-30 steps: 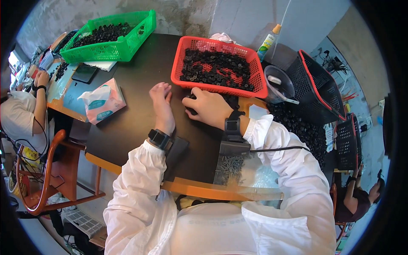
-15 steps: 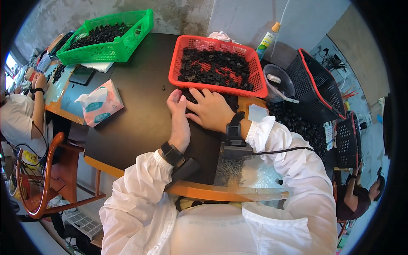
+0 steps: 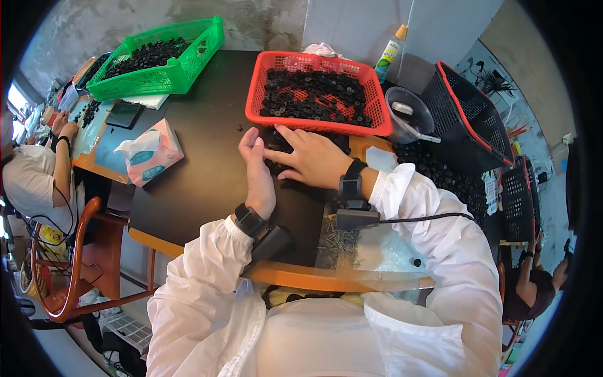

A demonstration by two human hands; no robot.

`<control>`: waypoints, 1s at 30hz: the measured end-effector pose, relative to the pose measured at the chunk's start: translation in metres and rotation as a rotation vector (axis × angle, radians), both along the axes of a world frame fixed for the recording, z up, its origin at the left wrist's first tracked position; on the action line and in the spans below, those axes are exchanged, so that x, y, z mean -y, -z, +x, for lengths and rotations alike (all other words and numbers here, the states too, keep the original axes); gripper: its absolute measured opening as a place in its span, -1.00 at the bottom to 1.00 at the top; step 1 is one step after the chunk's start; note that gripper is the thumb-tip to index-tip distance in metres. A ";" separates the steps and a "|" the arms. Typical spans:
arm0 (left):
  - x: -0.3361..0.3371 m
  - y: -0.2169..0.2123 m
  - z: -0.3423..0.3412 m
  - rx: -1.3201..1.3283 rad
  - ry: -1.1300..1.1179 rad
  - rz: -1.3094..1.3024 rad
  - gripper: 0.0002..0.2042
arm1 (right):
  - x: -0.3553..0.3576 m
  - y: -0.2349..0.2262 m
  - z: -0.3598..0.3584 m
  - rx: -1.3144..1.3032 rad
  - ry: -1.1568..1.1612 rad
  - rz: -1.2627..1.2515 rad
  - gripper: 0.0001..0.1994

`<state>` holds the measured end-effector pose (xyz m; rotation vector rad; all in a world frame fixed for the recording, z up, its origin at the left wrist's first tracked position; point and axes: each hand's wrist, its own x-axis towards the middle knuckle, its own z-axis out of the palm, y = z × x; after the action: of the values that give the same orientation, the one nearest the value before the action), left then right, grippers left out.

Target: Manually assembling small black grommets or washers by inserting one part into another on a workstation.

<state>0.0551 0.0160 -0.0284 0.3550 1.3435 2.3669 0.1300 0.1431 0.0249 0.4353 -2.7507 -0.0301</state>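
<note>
Small black parts (image 3: 276, 143) lie on the table just in front of the red basket (image 3: 377, 119). Right hand (image 3: 311, 157) spread flat over them; left hand (image 3: 257, 169) edge-on beside, fingers apparently together.

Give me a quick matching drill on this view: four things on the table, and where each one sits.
Things:
1. red basket
2. green basket
3. tissue pack
4. spray bottle

Places:
A. far left corner of the table
B. just right of the red basket's far corner
C. straight ahead of both hands
D. left of the left hand, on the dark tabletop

Pairs: 1-C, 2-A, 3-D, 4-B
</note>
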 end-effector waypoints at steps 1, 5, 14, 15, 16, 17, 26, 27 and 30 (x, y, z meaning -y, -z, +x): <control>-0.002 0.002 0.000 0.004 0.006 -0.004 -0.49 | -0.005 -0.008 0.004 0.004 0.006 -0.004 -0.45; 0.004 0.005 -0.008 -0.047 -0.032 -0.003 -0.51 | -0.044 -0.091 0.025 -0.179 -0.186 0.058 -0.67; -0.001 0.006 -0.005 -0.155 -0.005 -0.094 -0.54 | -0.327 -0.208 0.187 0.286 0.953 -0.174 -0.51; -0.003 0.002 -0.004 -0.167 0.017 -0.111 -0.53 | -0.355 -0.194 0.201 0.417 1.017 -0.181 -0.47; -0.002 0.004 -0.005 -0.175 0.018 -0.115 -0.52 | -0.376 -0.174 0.206 0.549 1.060 -0.195 -0.43; 0.003 0.002 -0.006 -0.175 0.004 -0.118 -0.51 | -0.377 -0.147 0.200 0.476 0.922 -0.170 -0.45; 0.008 0.003 -0.001 -0.210 0.026 -0.105 -0.48 | -0.351 -0.110 0.198 0.460 0.727 0.082 -0.51; 0.008 0.000 0.001 -0.197 0.022 -0.118 -0.48 | -0.355 -0.105 0.203 0.464 0.698 0.101 -0.51; 0.003 -0.009 0.005 -0.172 0.033 -0.111 -0.47 | -0.366 -0.109 0.220 0.505 0.678 0.174 -0.53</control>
<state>0.0599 0.0125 -0.0195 0.5538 1.5262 2.2662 0.3497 0.5094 0.1344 -0.5425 -3.2625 -0.3745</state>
